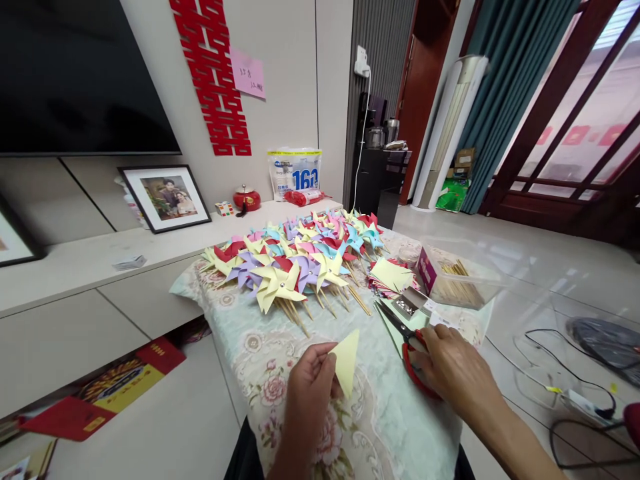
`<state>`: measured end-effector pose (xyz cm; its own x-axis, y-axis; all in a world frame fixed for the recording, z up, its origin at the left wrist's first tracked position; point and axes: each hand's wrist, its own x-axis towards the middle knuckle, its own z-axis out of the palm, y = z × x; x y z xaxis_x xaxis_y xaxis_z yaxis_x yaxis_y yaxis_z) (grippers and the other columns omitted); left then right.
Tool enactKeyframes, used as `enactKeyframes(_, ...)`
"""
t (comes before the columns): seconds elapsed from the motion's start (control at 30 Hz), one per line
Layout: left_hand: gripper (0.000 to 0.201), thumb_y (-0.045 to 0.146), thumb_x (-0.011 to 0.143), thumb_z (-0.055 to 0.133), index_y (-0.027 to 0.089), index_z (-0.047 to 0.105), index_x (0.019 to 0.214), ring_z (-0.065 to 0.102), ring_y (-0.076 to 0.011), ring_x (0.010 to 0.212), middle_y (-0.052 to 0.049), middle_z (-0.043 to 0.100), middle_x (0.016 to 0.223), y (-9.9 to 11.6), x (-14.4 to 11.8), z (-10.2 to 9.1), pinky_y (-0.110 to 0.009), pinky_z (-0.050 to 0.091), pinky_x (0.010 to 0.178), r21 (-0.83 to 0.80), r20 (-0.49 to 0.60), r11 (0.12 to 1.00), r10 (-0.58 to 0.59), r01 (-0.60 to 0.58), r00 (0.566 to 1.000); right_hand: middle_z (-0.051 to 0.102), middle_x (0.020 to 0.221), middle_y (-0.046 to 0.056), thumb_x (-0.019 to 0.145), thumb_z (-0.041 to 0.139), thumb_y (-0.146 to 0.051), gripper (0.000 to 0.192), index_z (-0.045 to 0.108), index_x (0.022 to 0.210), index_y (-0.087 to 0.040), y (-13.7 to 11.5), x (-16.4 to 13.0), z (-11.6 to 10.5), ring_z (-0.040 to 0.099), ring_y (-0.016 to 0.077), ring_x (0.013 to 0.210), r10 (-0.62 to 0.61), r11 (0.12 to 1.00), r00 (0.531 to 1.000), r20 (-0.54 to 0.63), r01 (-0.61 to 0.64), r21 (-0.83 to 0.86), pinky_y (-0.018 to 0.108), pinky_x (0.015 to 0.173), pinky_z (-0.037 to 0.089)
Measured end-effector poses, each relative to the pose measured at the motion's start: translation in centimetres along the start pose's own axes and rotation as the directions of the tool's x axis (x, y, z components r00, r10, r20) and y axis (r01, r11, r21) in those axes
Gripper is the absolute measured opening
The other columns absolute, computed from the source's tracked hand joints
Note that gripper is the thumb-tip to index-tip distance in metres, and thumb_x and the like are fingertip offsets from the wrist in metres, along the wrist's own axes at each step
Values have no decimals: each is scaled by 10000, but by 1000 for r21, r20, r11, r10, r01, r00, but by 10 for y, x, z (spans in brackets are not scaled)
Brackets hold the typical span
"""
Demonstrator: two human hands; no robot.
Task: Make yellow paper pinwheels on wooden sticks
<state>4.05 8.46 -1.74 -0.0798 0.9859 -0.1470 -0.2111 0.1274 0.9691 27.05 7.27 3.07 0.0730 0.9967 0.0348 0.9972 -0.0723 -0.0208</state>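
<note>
My left hand (313, 381) pinches a pale yellow paper triangle (346, 361) between thumb and fingers, above the flowered tablecloth. My right hand (447, 357) is closed on the red handles of a pair of scissors (400, 327), whose dark blades point away to the left. Under the scissors lie pale green paper sheets (386, 325). Just beyond them sits a small open box of metal fasteners (406, 305). A stack of coloured paper squares (393, 275) lies behind that box, a yellow one on top. Many finished paper pinwheels (280, 283) on wooden sticks cover the far left of the table.
At the table's right stands a clear plastic tub (465, 283) holding wooden sticks. A low white cabinet (165, 250) runs along the wall, carrying a framed photo (165, 198), a red teapot (247, 198) and a plastic bag (295, 173). Cables and a power strip (587, 407) lie on the right-hand floor.
</note>
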Motion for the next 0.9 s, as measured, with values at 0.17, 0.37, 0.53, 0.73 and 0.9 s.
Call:
enactKeyframes(0.17,234,346,761,716,142,714,874,532,-104,465,20,650,560,0,16,3,-208,433,480,-56,6,997,48,-47,999,727,1029,91,939,517,-411,330,675,1120,-185,-42,19,-7,673,254,917,-123,712,990,-68,136,689,349,801,489)
enactKeyframes(0.37,230,302,780,716,146,705,949,555,-109,494,25,655,596,-6,20,-3,-216,448,509,-48,-26,995,80,-82,996,674,774,17,822,690,-469,357,670,993,-156,-88,44,36,623,192,723,-198,53,977,77,-68,996,293,659,460)
enactKeyframes(0.53,257,290,777,721,146,698,989,545,-100,490,32,652,583,-8,19,-2,-208,451,514,-55,-22,995,82,-83,996,639,687,-25,694,828,-397,426,678,1018,-166,-94,43,59,575,147,604,-199,-213,963,183,-225,951,265,603,432)
enactKeyframes(0.73,351,363,789,722,141,722,1060,620,-142,558,-9,707,638,-5,15,-4,-245,515,575,-40,-6,997,69,-69,998,572,578,-62,636,859,-317,377,709,953,-177,-90,45,61,509,110,518,-127,-267,968,218,-245,932,238,536,388)
enactKeyframes(0.9,312,309,793,715,151,730,1062,623,-132,604,-4,716,687,-3,12,-7,-239,528,619,-58,8,997,56,-55,998,628,624,-38,632,872,-311,366,719,935,-174,-90,43,60,540,114,548,-138,-280,961,242,-272,921,242,557,408)
